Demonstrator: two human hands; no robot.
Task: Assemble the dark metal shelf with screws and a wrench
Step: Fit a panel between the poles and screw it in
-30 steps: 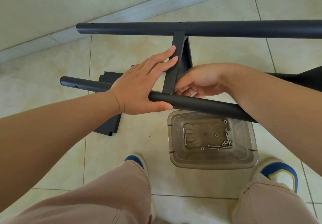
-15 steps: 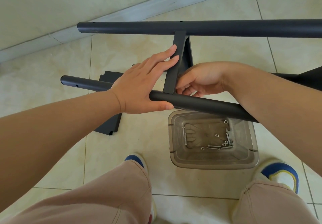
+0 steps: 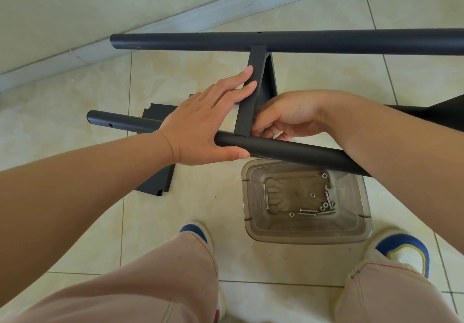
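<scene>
Dark near tube steadied by my flat left hand while my right hand, fingers curled, works the crossbar joint.

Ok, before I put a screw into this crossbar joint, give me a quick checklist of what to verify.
1. Crossbar end meets near tube: ok.
2. Left hand steadies the tube, fingers flat on the crossbar: ok.
3. Right hand at the joint: ok; what its grip holds: cannot tell.
4. Screw holes aligned: cannot tell, hidden.
5. Screws within reach in the bin: ok.
6. Far tube joined to the crossbar: cannot tell.
</scene>
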